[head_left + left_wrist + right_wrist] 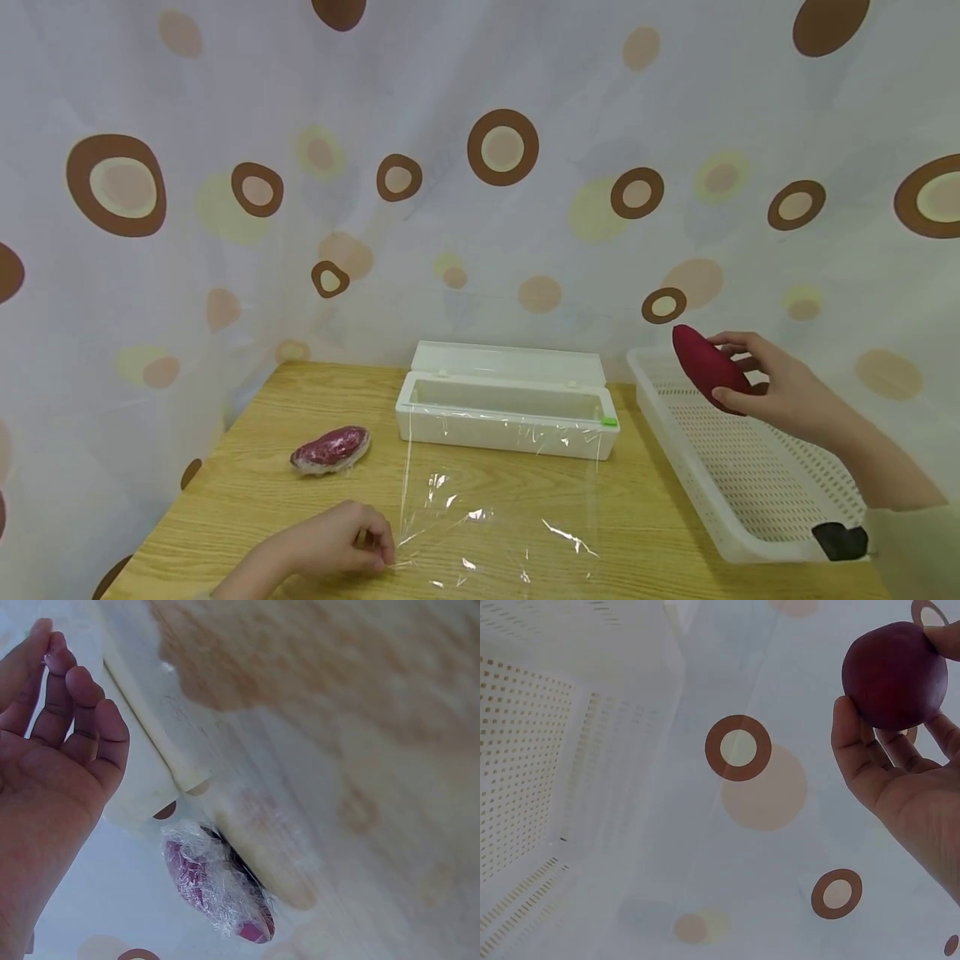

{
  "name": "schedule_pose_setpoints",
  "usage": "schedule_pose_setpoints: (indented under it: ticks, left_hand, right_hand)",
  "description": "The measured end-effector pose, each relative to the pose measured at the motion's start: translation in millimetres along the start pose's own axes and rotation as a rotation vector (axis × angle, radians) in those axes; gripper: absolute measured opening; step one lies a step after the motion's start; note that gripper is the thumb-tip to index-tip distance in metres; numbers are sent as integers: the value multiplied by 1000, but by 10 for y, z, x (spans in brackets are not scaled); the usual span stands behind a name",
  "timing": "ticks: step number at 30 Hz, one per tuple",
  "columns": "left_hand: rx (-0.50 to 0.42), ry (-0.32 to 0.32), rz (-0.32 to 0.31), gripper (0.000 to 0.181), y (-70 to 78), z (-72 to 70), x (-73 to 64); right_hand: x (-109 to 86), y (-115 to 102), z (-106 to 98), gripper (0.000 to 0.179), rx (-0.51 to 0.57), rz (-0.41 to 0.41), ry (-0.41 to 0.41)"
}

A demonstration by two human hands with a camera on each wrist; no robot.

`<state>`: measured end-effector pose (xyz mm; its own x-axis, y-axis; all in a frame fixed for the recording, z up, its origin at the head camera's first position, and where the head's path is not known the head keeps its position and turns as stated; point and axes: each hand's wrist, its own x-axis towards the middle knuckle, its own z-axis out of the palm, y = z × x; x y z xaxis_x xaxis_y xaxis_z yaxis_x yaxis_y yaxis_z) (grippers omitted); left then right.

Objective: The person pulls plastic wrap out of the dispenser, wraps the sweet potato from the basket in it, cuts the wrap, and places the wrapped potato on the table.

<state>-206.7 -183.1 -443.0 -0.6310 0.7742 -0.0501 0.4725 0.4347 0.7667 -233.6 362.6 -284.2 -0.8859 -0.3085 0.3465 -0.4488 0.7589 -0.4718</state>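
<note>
My right hand (780, 383) grips a smooth, purple-red sweet potato (708, 367) between thumb and fingers, above the white basket. In the right wrist view the sweet potato (896, 675) shows end-on in the fingers. Low at the front, my left hand (341, 542) pinches the left edge of a sheet of clear cling film (498, 508). This sheet stretches over the table from a white cling film box (510, 433), whose lid (510, 361) is raised. Left of the box lies another sweet potato (330, 450) wrapped in film; the left wrist view shows it (217, 881) too.
The white perforated basket (697, 479) stands at the table's right side, with a black patch (840, 542) at its near rim. A green piece (609, 422) sits on the box's right front edge. A patterned curtain (570, 108) hangs behind the wooden table (247, 467).
</note>
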Motion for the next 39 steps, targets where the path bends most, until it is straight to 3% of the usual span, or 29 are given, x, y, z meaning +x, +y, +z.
schedule_pose_setpoints:
  ticks: [15, 25, 33, 39]
  left_hand:
    - [8, 11, 7, 4, 6, -19, -13]
    - [30, 15, 30, 4, -17, -15, -12]
    - [22, 16, 35, 5, -19, -7, 1]
    - [26, 12, 45, 5, -11, -2, 10]
  right_hand:
    - [40, -333, 284, 65, 98, -138, 90]
    - [46, -583, 494, 63, 156, -125, 102]
    - [43, -708, 770, 66, 236, -200, 101]
    - [29, -764, 919, 66, 238, -228, 110]
